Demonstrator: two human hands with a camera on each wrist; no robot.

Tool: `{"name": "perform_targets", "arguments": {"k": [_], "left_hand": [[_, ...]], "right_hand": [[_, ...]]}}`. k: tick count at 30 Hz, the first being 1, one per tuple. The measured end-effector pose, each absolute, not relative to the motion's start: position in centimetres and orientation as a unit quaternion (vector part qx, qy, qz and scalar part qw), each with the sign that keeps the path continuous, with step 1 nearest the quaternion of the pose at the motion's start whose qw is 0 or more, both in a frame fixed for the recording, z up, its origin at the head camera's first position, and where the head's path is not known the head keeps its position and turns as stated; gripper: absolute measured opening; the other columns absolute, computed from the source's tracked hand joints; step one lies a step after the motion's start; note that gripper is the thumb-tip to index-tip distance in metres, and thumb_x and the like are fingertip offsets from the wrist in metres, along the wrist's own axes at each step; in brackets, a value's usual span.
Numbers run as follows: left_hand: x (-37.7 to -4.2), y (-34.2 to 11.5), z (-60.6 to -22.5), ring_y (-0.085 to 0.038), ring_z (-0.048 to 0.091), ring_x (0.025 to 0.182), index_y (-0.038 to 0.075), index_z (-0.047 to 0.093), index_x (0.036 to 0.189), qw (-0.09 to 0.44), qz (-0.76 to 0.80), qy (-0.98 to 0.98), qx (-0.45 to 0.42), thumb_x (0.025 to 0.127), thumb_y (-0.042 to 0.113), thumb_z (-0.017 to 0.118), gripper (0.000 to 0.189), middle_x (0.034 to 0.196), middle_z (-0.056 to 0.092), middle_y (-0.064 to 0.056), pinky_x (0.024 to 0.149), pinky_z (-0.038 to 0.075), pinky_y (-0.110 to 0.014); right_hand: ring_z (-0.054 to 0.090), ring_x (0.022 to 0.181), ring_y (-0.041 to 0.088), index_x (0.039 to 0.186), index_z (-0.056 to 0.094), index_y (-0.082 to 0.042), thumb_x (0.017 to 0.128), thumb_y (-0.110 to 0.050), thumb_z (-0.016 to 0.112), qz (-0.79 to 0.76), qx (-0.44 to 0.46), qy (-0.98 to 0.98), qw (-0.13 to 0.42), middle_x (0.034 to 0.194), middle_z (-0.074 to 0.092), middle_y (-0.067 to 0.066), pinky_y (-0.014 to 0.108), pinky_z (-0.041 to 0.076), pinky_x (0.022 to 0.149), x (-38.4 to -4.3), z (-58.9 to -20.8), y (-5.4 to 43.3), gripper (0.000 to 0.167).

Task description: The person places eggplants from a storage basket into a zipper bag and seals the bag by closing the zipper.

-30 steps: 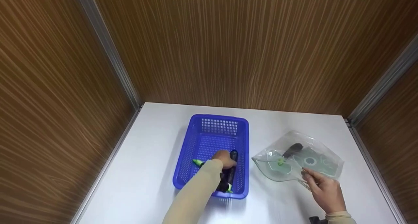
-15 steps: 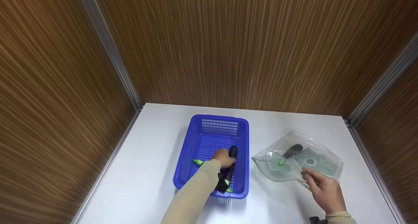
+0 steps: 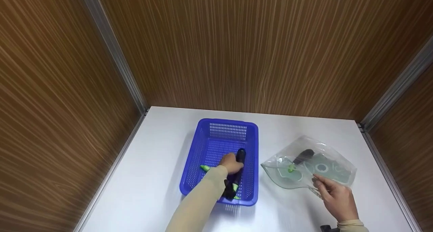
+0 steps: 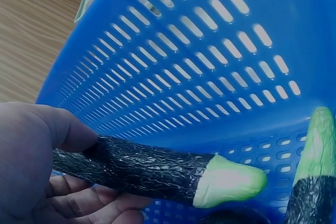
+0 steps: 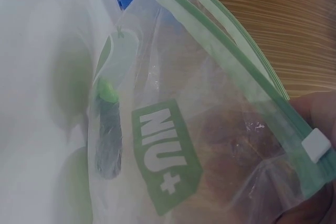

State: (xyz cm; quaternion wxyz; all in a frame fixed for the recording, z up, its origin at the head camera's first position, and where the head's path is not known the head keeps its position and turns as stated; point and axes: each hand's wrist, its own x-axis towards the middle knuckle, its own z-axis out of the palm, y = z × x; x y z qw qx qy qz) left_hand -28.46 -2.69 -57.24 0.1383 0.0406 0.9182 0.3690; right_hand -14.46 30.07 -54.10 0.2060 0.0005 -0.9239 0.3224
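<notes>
My left hand (image 3: pixel 231 163) reaches into the blue basket (image 3: pixel 194 147) and grips a long, dark, wrinkled eggplant (image 4: pixel 142 169) with a pale green end. Thumb above and fingers below, it holds the dark part, as the left wrist view shows. A second eggplant (image 4: pixel 319 153) lies beside it, green end up in that view. At the right, my right hand (image 3: pixel 338 198) pinches the green zip edge of a clear zipper bag (image 3: pixel 333 154), near its white slider (image 5: pixel 316 146). The bag's mouth gapes, and one eggplant (image 3: pixel 303 156) lies inside.
Both the basket and the bag are on a white table (image 3: pixel 145 178). Wood-patterned panels (image 3: pixel 236 49) enclose it at the back and on both sides, with metal rails (image 3: pixel 115 58) at the corners. Another green tip (image 3: pixel 204 167) shows in the basket left of my forearm.
My left hand and its eggplant have shifted slightly toward the back of the basket. The right hand and the bag have stayed in place.
</notes>
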Motion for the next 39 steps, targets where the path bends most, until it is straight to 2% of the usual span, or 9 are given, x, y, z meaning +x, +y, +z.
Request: {"name": "perform_targets", "arguments": {"k": [8, 16, 21, 24, 31, 39], "left_hand": [[-28.4, -2.9, -57.0, -0.019, 0.058, 0.074, 0.005, 0.059, 0.088, 0.129, 0.398, 0.907, 0.037, 0.084, 0.020, 0.065, 0.016, 0.078, 0.059, -0.004, 0.069, 0.051, -0.035], [-28.2, -3.1, -56.4, -0.019, 0.059, 0.083, 0.003, 0.063, 0.099, 0.101, 0.408, 0.907, 0.034, 0.087, 0.027, 0.067, 0.027, 0.088, 0.063, -0.006, 0.078, 0.050, -0.036], [-28.0, -3.3, -56.1, -0.020, 0.060, 0.090, 0.000, 0.061, 0.111, 0.108, 0.428, 0.897, 0.025, 0.089, 0.029, 0.066, 0.037, 0.097, 0.065, -0.009, 0.083, 0.050, -0.037], [-27.8, -3.5, -55.9, -0.018, 0.060, 0.089, 0.000, 0.059, 0.114, 0.112, 0.442, 0.890, 0.019, 0.091, 0.030, 0.065, 0.039, 0.098, 0.064, -0.009, 0.081, 0.050, -0.035], [-27.4, -3.7, -55.5, -0.015, 0.063, 0.071, -0.001, 0.056, 0.116, 0.120, 0.503, 0.856, 0.013, 0.094, 0.027, 0.061, 0.036, 0.086, 0.060, -0.006, 0.062, 0.053, -0.029], [-26.7, -3.7, -54.9, -0.014, 0.061, 0.073, 0.001, 0.053, 0.122, 0.126, 0.530, 0.838, 0.013, 0.094, 0.025, 0.059, 0.037, 0.086, 0.060, -0.004, 0.063, 0.051, -0.028]], "right_hand": [[0.060, 0.063, 0.003, 0.103, 0.075, -0.009, 0.089, -0.015, 0.069, 0.322, -0.002, -0.925, 0.203, 0.089, 0.073, 0.009, 0.019, 0.048, 0.051, -14.5, -54.1, 30.1, 0.016], [0.061, 0.066, 0.001, 0.105, 0.074, -0.009, 0.090, -0.016, 0.067, 0.329, -0.001, -0.923, 0.199, 0.091, 0.073, 0.008, 0.015, 0.047, 0.052, -14.5, -54.0, 30.0, 0.017], [0.063, 0.071, 0.003, 0.107, 0.073, -0.008, 0.092, -0.018, 0.066, 0.332, -0.007, -0.924, 0.189, 0.093, 0.073, 0.010, 0.017, 0.050, 0.056, -14.5, -54.0, 30.0, 0.020], [0.063, 0.072, 0.004, 0.107, 0.073, -0.008, 0.092, -0.019, 0.066, 0.333, -0.012, -0.924, 0.186, 0.094, 0.073, 0.010, 0.017, 0.051, 0.056, -14.5, -54.0, 29.9, 0.020], [0.062, 0.068, 0.005, 0.106, 0.073, -0.008, 0.092, -0.019, 0.066, 0.331, -0.017, -0.925, 0.184, 0.093, 0.073, 0.011, 0.020, 0.050, 0.054, -14.4, -54.0, 29.9, 0.020], [0.061, 0.065, 0.007, 0.106, 0.074, -0.008, 0.091, -0.017, 0.066, 0.324, -0.018, -0.927, 0.186, 0.091, 0.073, 0.012, 0.021, 0.049, 0.052, -14.3, -54.0, 30.0, 0.018]]}}
